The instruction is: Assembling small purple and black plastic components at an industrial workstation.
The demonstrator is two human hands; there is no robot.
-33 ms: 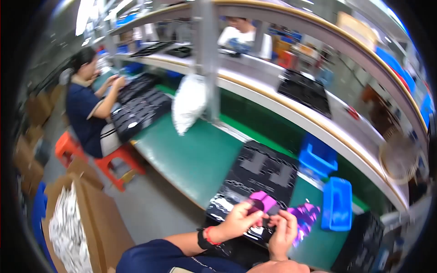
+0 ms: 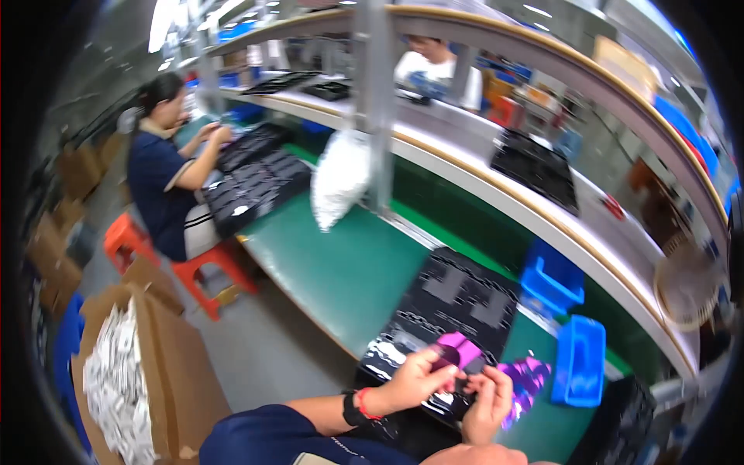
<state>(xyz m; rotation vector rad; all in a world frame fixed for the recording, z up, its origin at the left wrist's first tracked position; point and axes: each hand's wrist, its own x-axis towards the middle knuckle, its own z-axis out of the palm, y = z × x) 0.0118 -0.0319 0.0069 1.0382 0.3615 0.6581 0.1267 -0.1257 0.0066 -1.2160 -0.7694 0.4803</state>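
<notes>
Between the fingers of my left hand (image 2: 418, 381) is a shiny purple piece of film (image 2: 463, 351), its near part dark. My right hand (image 2: 488, 399) is close beside it, thumb and fingertips pinched together. What those fingertips hold, if anything, is too small to make out. Both hands are above the near end of a glossy black sheet (image 2: 465, 298) with grey patches and rows of cut shapes, lying on the green table (image 2: 325, 260). To the right of my right hand lies more crinkled purple film (image 2: 528, 380).
Two blue bins (image 2: 581, 360) stand right of the black sheet, below a long shelf (image 2: 465, 163). A white bag (image 2: 339, 178) hangs by the metal post. At left, a co-worker (image 2: 167, 182) sits at the table; nearer is a cardboard box (image 2: 174, 372) of white pieces.
The whole scene sits slightly farther right and a little lower in the picture. My hands keep nearly the same pose, the left one still on the purple film.
</notes>
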